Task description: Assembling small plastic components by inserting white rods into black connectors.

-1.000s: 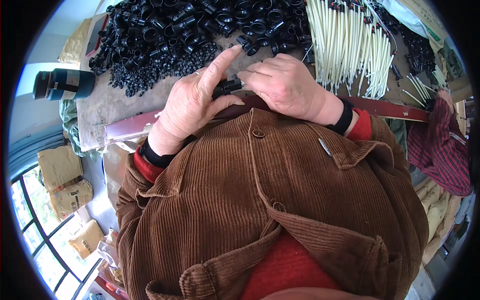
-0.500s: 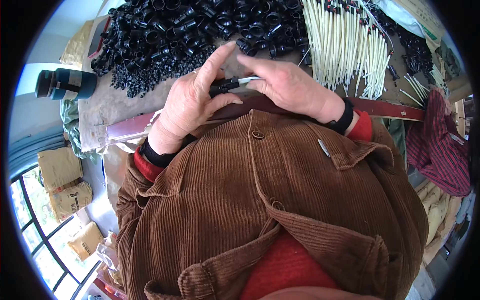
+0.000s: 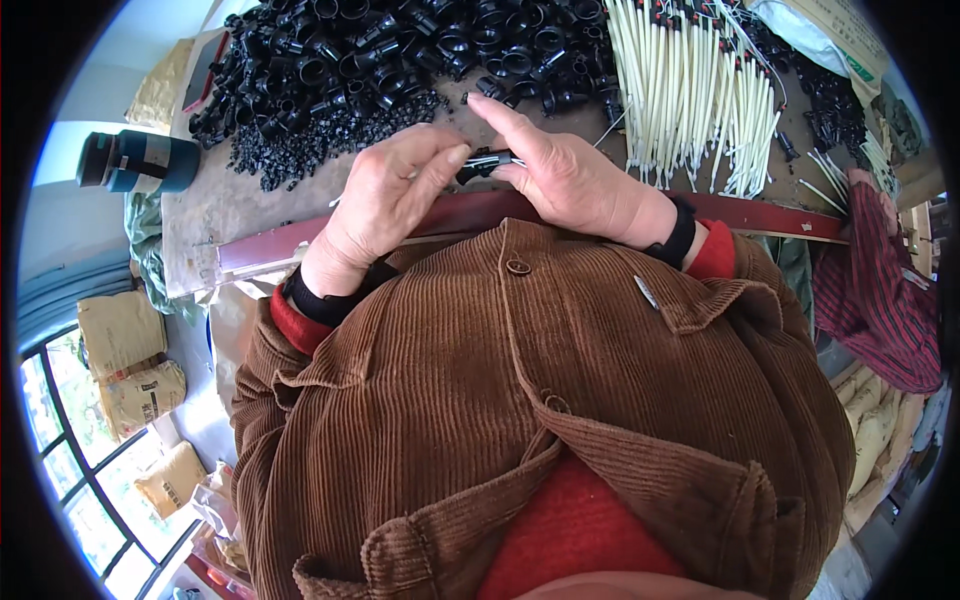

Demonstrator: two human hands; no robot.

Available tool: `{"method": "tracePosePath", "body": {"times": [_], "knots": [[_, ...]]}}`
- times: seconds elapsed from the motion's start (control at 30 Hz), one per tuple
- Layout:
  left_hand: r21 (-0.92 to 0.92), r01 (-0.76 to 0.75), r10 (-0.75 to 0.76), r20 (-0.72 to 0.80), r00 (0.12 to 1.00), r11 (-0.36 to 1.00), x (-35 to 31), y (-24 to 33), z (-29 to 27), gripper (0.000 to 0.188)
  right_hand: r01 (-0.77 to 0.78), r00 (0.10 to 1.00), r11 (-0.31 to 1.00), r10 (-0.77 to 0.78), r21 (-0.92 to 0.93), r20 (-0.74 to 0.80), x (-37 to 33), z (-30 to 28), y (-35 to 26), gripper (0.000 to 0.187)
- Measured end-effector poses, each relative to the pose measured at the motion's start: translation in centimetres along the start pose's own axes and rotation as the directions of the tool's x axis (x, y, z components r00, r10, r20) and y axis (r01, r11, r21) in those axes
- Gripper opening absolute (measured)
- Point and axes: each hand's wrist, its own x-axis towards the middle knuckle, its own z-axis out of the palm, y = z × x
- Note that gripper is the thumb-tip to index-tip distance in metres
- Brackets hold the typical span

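Observation:
In front of my chest, both hands meet around a small black tubular plastic part (image 3: 487,160). My right hand (image 3: 585,185) grips its right end low between thumb and fingers, its index finger stretched up and away. My left hand (image 3: 395,185) is closed in a pinch at the part's left end; what lies inside its fingers is hidden. A thin pale tip (image 3: 335,202) pokes out beside the back of the left hand, and I cannot tell whether it joins the black part.
Beyond my hands lie a heap of black plastic fittings (image 3: 400,60) and smaller black pieces (image 3: 290,150). Pale thin tubes (image 3: 690,100) lie in a bundle to the right. A dark teal bottle (image 3: 150,162) stands at the left. The table's dark red edge (image 3: 770,215) runs before me.
My left hand's raised index finger has come down into a pinch. The black part has shifted right into my right hand, and the pale piece seen at its right end is now hidden.

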Motion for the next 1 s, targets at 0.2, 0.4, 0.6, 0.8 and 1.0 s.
{"method": "tracePosePath", "body": {"times": [0.2, 0.4, 0.6, 0.8, 1.0], "knots": [[0.517, -0.400, 0.384, 0.143, 0.912, 0.757, 0.2, 0.3, -0.1, 0.008, 0.017, 0.999, 0.995, -0.013, -0.103, 0.038, -0.3, 0.2, -0.3, 0.071], [0.561, -0.357, 0.305, 0.188, 0.933, 0.747, 0.3, 2.1, -0.3, 0.005, 0.045, 0.996, 0.998, -0.048, -0.039, -0.080, -0.8, 0.7, -0.4, 0.052], [-0.305, 0.178, -0.118, 0.205, 0.972, 0.936, 0.7, 2.4, -1.0, 0.014, 0.056, 0.997, 0.980, -0.046, 0.191, -0.056, -0.2, -0.3, -1.1, 0.011], [-0.508, 0.468, -0.169, 0.527, 0.833, 0.723, 1.0, 1.6, -2.8, 0.015, 0.025, 0.998, 0.921, -0.003, 0.389, -0.056, -0.3, -0.5, -0.8, 0.006], [0.035, 0.217, -0.218, 0.293, 0.931, 0.976, 3.1, -0.9, -2.3, 0.016, -0.131, 0.962, 0.850, 0.234, 0.511, -0.142, 0.2, 0.4, 1.9, 0.008]]}}
